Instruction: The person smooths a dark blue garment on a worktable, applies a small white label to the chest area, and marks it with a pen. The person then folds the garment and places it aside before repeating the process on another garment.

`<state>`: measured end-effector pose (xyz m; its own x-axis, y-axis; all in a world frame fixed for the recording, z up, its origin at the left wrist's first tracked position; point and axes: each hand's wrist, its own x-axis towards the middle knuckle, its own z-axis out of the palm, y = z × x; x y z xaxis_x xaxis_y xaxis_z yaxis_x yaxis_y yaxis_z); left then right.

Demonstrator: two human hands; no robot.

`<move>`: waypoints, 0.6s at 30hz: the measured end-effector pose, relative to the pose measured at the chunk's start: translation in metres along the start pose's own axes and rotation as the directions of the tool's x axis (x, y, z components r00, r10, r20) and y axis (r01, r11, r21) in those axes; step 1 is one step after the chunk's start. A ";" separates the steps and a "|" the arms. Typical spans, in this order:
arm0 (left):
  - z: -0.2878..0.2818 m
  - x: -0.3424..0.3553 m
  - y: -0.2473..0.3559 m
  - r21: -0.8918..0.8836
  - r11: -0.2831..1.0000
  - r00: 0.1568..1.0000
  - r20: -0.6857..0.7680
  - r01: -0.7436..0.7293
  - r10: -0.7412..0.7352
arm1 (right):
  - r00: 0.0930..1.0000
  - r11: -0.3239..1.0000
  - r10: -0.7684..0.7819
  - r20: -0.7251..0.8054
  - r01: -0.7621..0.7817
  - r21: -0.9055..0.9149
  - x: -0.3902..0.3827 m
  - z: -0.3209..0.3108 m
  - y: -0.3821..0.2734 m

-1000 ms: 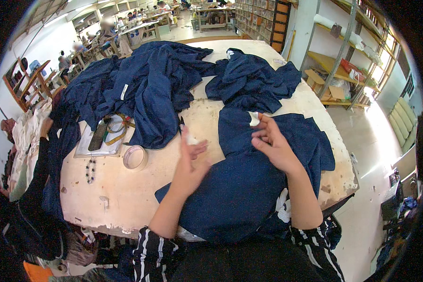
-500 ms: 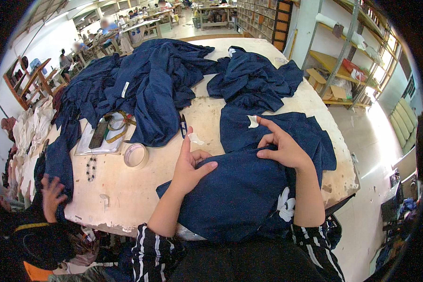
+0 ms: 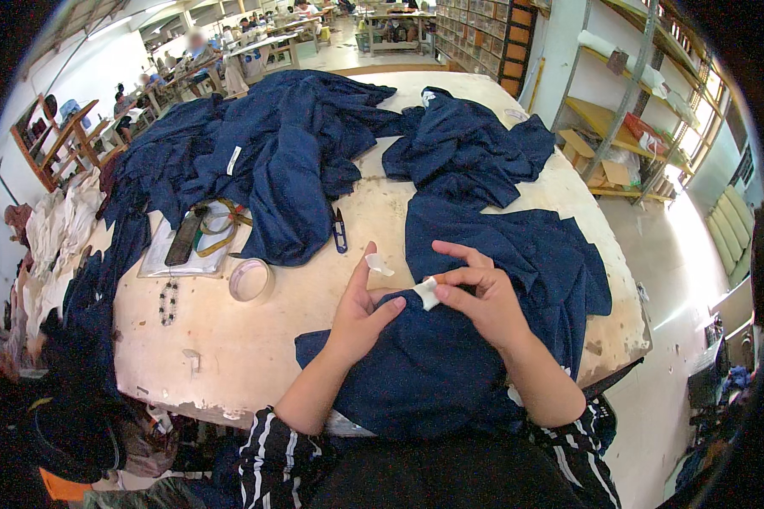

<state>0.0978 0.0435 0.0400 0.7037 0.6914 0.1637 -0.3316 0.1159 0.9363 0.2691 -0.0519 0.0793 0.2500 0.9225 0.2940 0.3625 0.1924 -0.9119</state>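
A: Position of each hand is requested.

B: A small white label point(image 3: 427, 293) is pinched between thumb and forefinger of the right hand point(image 3: 475, 297), at the folded edge of the navy garment point(image 3: 484, 339). The left hand point(image 3: 365, 310) is held partly open against the same edge, and a second white tab point(image 3: 379, 265) is stuck at its thumb tip.

A: How should the step be handled?

B: The fabric should be kept flat and taut by the left hand, so that the label is seated squarely.

A: Orientation of the garment?

B: It is spread on the worktop point(image 3: 255, 339) directly before the person. Its long axis runs from the near edge away toward the far right; thread snips point(image 3: 339, 231) and a tape roll point(image 3: 251, 280) lie to the left.
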 end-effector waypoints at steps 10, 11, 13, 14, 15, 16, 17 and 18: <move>0.011 -0.004 0.000 -0.110 0.992 0.993 -0.106 -0.059 0.047 | 0.987 0.962 -0.121 -0.103 0.091 -0.258 -0.002 0.018 0.014; 0.013 -0.004 -0.001 -0.077 0.993 0.989 -0.123 -0.088 0.078 | 0.984 0.956 -0.140 -0.114 0.105 -0.274 -0.003 0.021 0.014; 0.014 -0.003 -0.004 -0.020 0.992 0.982 -0.149 -0.122 0.118 | 0.977 0.942 -0.172 -0.127 0.126 -0.311 -0.004 0.024 0.014; 0.013 -0.002 -0.007 0.005 0.992 0.979 -0.159 -0.126 0.125 | 0.974 0.934 -0.184 -0.130 0.133 -0.331 -0.004 0.025 0.014; 0.013 -0.002 -0.008 0.030 0.991 0.977 -0.168 -0.130 0.134 | 0.972 0.926 -0.197 -0.132 0.140 -0.351 -0.005 0.025 0.014; 0.013 -0.002 -0.007 0.066 0.988 0.975 -0.162 -0.140 0.149 | 0.976 0.929 -0.183 -0.122 0.131 -0.346 -0.004 0.025 0.014; 0.013 -0.002 -0.005 0.101 0.984 0.974 -0.155 -0.150 0.164 | 0.979 0.932 -0.170 -0.111 0.123 -0.341 -0.004 0.024 0.013; 0.013 -0.002 -0.004 0.136 0.978 0.973 -0.148 -0.160 0.180 | 0.983 0.935 -0.156 -0.100 0.114 -0.336 -0.003 0.023 0.013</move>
<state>0.1058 0.0320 0.0402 0.5320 0.7987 0.2814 -0.3514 -0.0941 0.9315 0.2525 -0.0443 0.0603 0.2790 0.8428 0.4603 0.6696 0.1729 -0.7224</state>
